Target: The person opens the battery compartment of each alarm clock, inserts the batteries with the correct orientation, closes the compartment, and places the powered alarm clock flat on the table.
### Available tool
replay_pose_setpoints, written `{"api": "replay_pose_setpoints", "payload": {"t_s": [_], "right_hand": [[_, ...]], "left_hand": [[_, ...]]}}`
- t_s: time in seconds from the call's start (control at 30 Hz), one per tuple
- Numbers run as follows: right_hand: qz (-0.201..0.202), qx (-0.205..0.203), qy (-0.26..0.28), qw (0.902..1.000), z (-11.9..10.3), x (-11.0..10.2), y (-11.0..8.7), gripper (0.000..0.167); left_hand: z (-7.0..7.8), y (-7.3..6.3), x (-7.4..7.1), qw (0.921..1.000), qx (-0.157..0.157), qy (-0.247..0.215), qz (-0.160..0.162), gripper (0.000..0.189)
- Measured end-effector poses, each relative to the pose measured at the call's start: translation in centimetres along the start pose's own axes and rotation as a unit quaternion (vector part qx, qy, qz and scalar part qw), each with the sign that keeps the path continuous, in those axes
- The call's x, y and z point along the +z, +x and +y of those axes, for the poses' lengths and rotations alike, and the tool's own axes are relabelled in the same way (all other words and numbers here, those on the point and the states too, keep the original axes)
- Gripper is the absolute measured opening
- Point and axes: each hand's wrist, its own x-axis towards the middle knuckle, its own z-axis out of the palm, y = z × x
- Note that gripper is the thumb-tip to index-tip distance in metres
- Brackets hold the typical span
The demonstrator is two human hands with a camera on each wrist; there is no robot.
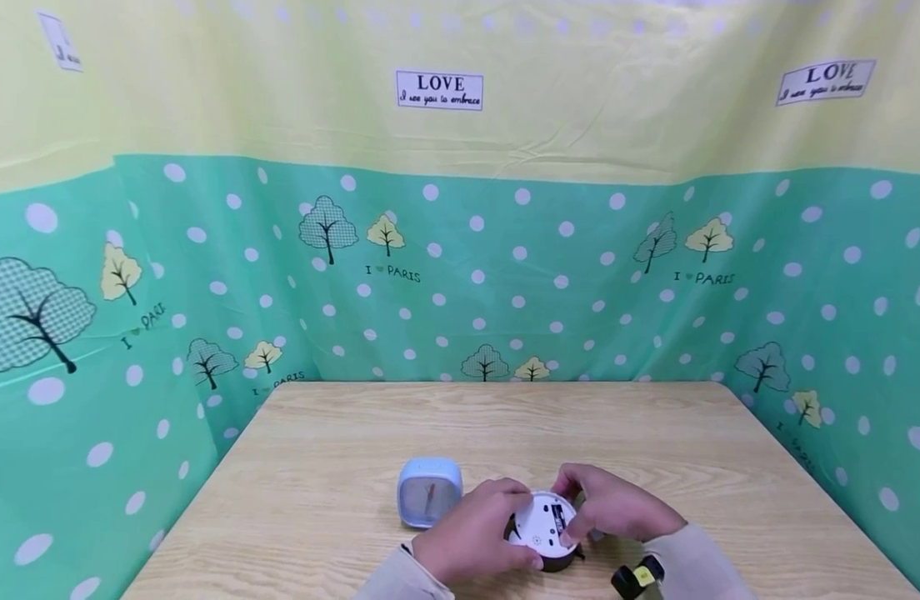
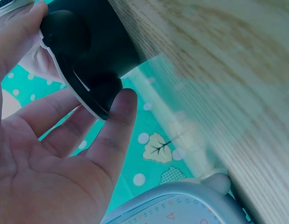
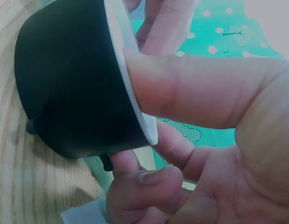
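A round black clock (image 1: 557, 563) with a white back (image 1: 537, 525) stands face down on the table; its front is hidden. A dark battery slot (image 1: 558, 517) shows in the white back. My left hand (image 1: 478, 529) grips the left side, thumb and fingers at the rim. My right hand (image 1: 610, 504) holds the other side, with its thumb (image 3: 182, 91) on the white back and its other fingers curled beside the black body (image 3: 74, 84). A small white piece (image 3: 84, 212) lies under the right fingers, partly hidden. Left of my left hand stands a light blue clock (image 1: 430, 493).
The wooden table (image 1: 340, 433) reaches back to a green and yellow printed curtain (image 1: 445, 275), which also hangs along both sides. A black object with a yellow band (image 1: 637, 577) is beside the right sleeve (image 1: 696, 562).
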Motion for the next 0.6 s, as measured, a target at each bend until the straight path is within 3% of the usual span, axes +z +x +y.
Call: {"api": "replay_pose_setpoints", "payload": {"t_s": [0.6], "right_hand": [[0.006, -0.004, -0.003, 1.0000, 0.22, 0.06, -0.03, 0.051]], "left_hand": [[0.20, -0.11, -0.04, 1.0000, -0.001, 0.005, 0.002, 0.068]]}}
